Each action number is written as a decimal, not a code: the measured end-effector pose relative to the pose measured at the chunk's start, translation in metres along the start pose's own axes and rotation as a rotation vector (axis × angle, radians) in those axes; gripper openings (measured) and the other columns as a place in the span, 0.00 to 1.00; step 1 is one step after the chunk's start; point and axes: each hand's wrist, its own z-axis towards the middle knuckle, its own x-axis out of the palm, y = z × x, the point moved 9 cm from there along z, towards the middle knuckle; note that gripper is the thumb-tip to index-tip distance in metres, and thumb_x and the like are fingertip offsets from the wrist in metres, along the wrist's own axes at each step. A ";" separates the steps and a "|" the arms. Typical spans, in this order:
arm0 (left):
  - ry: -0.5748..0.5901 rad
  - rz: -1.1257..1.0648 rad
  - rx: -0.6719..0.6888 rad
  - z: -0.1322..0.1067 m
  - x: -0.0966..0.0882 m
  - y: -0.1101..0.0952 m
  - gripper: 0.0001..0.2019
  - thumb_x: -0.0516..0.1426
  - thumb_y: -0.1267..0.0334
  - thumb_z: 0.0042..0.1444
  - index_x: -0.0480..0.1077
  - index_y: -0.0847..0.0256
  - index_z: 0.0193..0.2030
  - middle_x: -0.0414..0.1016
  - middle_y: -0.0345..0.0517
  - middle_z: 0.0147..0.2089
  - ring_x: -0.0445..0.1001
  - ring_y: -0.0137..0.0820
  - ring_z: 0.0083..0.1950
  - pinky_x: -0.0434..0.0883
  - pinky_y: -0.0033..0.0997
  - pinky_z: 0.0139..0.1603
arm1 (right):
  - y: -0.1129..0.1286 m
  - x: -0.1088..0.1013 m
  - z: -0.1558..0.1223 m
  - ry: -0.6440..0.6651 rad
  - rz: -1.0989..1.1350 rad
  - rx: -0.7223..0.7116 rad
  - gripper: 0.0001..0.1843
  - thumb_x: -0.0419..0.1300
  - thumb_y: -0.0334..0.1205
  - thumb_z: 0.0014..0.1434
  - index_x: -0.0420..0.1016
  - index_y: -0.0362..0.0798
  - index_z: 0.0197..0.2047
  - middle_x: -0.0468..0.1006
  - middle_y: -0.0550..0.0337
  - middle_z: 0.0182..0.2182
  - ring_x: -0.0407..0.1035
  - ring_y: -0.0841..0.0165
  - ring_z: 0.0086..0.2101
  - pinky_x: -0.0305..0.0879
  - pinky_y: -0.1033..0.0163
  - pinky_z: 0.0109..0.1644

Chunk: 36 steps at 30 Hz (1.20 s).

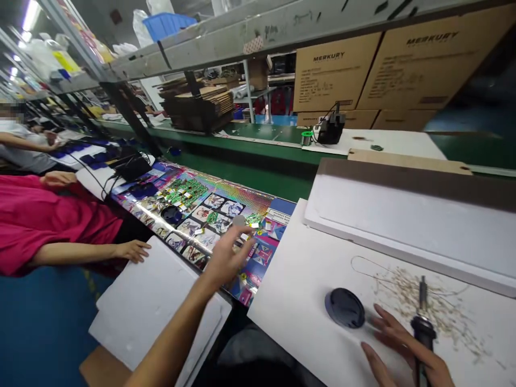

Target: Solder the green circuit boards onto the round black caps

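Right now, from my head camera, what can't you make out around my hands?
- Head view: the bottom edge cuts off the lower end of the soldering iron, and the right hand covers its grip.
- Head view: blur on the left hand hides whether it holds anything.
- Head view: the small green circuit boards are too small for their details.

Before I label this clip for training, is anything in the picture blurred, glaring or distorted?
Head view: the left hand is motion-blurred; ceiling tubes flare at top left; the wide lens bends the overhead shelf; the soldering iron looks fairly sharp.
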 end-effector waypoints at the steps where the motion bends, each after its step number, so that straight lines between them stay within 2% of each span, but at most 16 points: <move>1: -0.069 0.064 -0.033 0.006 -0.018 0.017 0.14 0.56 0.54 0.73 0.75 0.58 0.56 0.82 0.52 0.56 0.80 0.42 0.60 0.75 0.46 0.65 | 0.008 0.009 0.000 0.003 0.019 -0.027 0.27 0.72 0.66 0.56 0.80 0.53 0.46 0.84 0.47 0.57 0.84 0.49 0.46 0.86 0.49 0.46; 3: -0.111 0.196 -0.086 0.018 -0.034 0.043 0.17 0.55 0.54 0.72 0.74 0.59 0.60 0.79 0.56 0.62 0.76 0.45 0.66 0.72 0.49 0.70 | 0.022 0.026 0.000 0.035 0.048 -0.086 0.21 0.70 0.63 0.59 0.77 0.55 0.43 0.83 0.48 0.58 0.83 0.48 0.50 0.86 0.46 0.48; 5: -0.064 0.292 -0.123 0.031 -0.030 0.060 0.21 0.55 0.54 0.70 0.73 0.61 0.64 0.76 0.59 0.66 0.72 0.49 0.70 0.70 0.52 0.72 | 0.031 0.035 0.003 0.061 0.048 -0.124 0.18 0.71 0.59 0.60 0.77 0.57 0.43 0.84 0.50 0.57 0.82 0.47 0.52 0.85 0.44 0.50; 6: -0.029 0.318 -0.133 0.036 -0.024 0.065 0.21 0.56 0.54 0.68 0.74 0.61 0.62 0.77 0.59 0.65 0.73 0.51 0.69 0.70 0.53 0.71 | 0.033 0.037 0.004 0.073 0.029 -0.144 0.17 0.71 0.58 0.61 0.77 0.57 0.45 0.84 0.50 0.58 0.82 0.47 0.54 0.85 0.44 0.52; 10: 0.020 0.297 -0.154 0.048 -0.009 0.068 0.13 0.59 0.55 0.63 0.79 0.59 0.47 0.84 0.53 0.48 0.81 0.48 0.53 0.76 0.48 0.60 | 0.044 0.038 0.004 0.164 -0.098 -0.291 0.15 0.66 0.48 0.69 0.74 0.53 0.55 0.80 0.48 0.62 0.80 0.52 0.58 0.81 0.47 0.60; 14: -0.071 0.237 -0.193 0.050 -0.024 0.056 0.15 0.59 0.51 0.63 0.78 0.59 0.46 0.84 0.49 0.43 0.81 0.43 0.44 0.77 0.42 0.50 | 0.050 0.035 0.001 0.218 -0.124 -0.340 0.15 0.65 0.40 0.71 0.71 0.51 0.58 0.79 0.44 0.64 0.79 0.54 0.59 0.82 0.50 0.58; 16: -0.140 0.153 -0.182 0.050 -0.034 0.037 0.17 0.62 0.47 0.62 0.78 0.58 0.46 0.84 0.46 0.41 0.80 0.39 0.40 0.77 0.38 0.45 | 0.054 0.033 0.002 0.211 -0.109 -0.338 0.15 0.65 0.39 0.71 0.70 0.51 0.58 0.79 0.42 0.64 0.80 0.54 0.59 0.83 0.50 0.57; 17: -0.159 0.097 -0.141 0.051 -0.034 0.021 0.16 0.64 0.48 0.61 0.78 0.57 0.47 0.83 0.44 0.40 0.80 0.38 0.39 0.77 0.36 0.44 | 0.056 0.032 0.003 0.206 -0.095 -0.336 0.16 0.66 0.39 0.70 0.70 0.51 0.58 0.79 0.42 0.63 0.80 0.53 0.59 0.83 0.49 0.57; 19: -0.116 -0.021 0.042 0.052 -0.021 -0.024 0.10 0.66 0.54 0.63 0.79 0.55 0.47 0.83 0.41 0.41 0.80 0.35 0.41 0.77 0.34 0.46 | 0.062 0.027 0.005 0.181 -0.058 -0.335 0.18 0.67 0.37 0.68 0.69 0.51 0.57 0.79 0.41 0.63 0.79 0.52 0.59 0.83 0.47 0.57; 21: 0.018 -0.127 0.319 0.046 0.008 -0.082 0.04 0.65 0.65 0.66 0.79 0.54 0.47 0.82 0.40 0.43 0.81 0.33 0.45 0.78 0.33 0.51 | 0.071 0.018 0.008 0.127 -0.006 -0.352 0.21 0.69 0.34 0.65 0.68 0.52 0.57 0.80 0.41 0.62 0.78 0.52 0.60 0.82 0.45 0.59; 23: 0.178 -0.231 0.567 0.032 0.043 -0.134 0.09 0.63 0.74 0.67 0.79 0.54 0.48 0.81 0.42 0.44 0.81 0.31 0.48 0.79 0.30 0.52 | 0.081 0.006 0.012 0.059 0.064 -0.384 0.25 0.71 0.31 0.62 0.67 0.51 0.58 0.80 0.41 0.62 0.76 0.51 0.62 0.80 0.42 0.62; 25: 0.308 -0.332 0.718 0.018 0.076 -0.168 0.12 0.62 0.77 0.67 0.79 0.56 0.49 0.79 0.45 0.48 0.81 0.30 0.51 0.80 0.29 0.52 | 0.088 -0.004 0.015 0.006 0.158 -0.398 0.29 0.73 0.28 0.60 0.66 0.51 0.59 0.78 0.41 0.63 0.74 0.51 0.64 0.78 0.40 0.65; 27: 0.352 -0.404 0.798 0.007 0.099 -0.187 0.13 0.61 0.78 0.67 0.79 0.56 0.50 0.77 0.48 0.52 0.81 0.31 0.54 0.81 0.30 0.54 | 0.090 -0.009 0.019 -0.015 0.247 -0.370 0.32 0.73 0.27 0.59 0.65 0.52 0.61 0.77 0.42 0.64 0.74 0.51 0.64 0.78 0.40 0.65; 29: 0.292 -0.423 0.864 0.000 0.110 -0.197 0.12 0.63 0.76 0.66 0.79 0.56 0.51 0.76 0.49 0.53 0.80 0.33 0.55 0.82 0.33 0.55 | 0.087 -0.011 0.022 -0.036 0.315 -0.324 0.32 0.72 0.25 0.59 0.65 0.54 0.60 0.78 0.45 0.63 0.75 0.53 0.63 0.79 0.42 0.65; 33: 0.087 -0.362 0.951 -0.009 0.111 -0.203 0.10 0.67 0.73 0.64 0.80 0.55 0.50 0.75 0.47 0.49 0.78 0.34 0.51 0.81 0.37 0.51 | 0.078 -0.018 0.023 -0.118 0.400 -0.254 0.27 0.66 0.22 0.63 0.66 0.55 0.58 0.80 0.49 0.59 0.79 0.56 0.59 0.82 0.45 0.61; 36: -0.039 -0.306 0.961 -0.012 0.105 -0.201 0.10 0.67 0.73 0.63 0.80 0.55 0.47 0.73 0.44 0.43 0.75 0.32 0.45 0.79 0.35 0.45 | 0.077 -0.019 0.024 -0.110 0.432 -0.242 0.27 0.65 0.22 0.64 0.65 0.55 0.59 0.78 0.48 0.61 0.80 0.56 0.58 0.84 0.47 0.57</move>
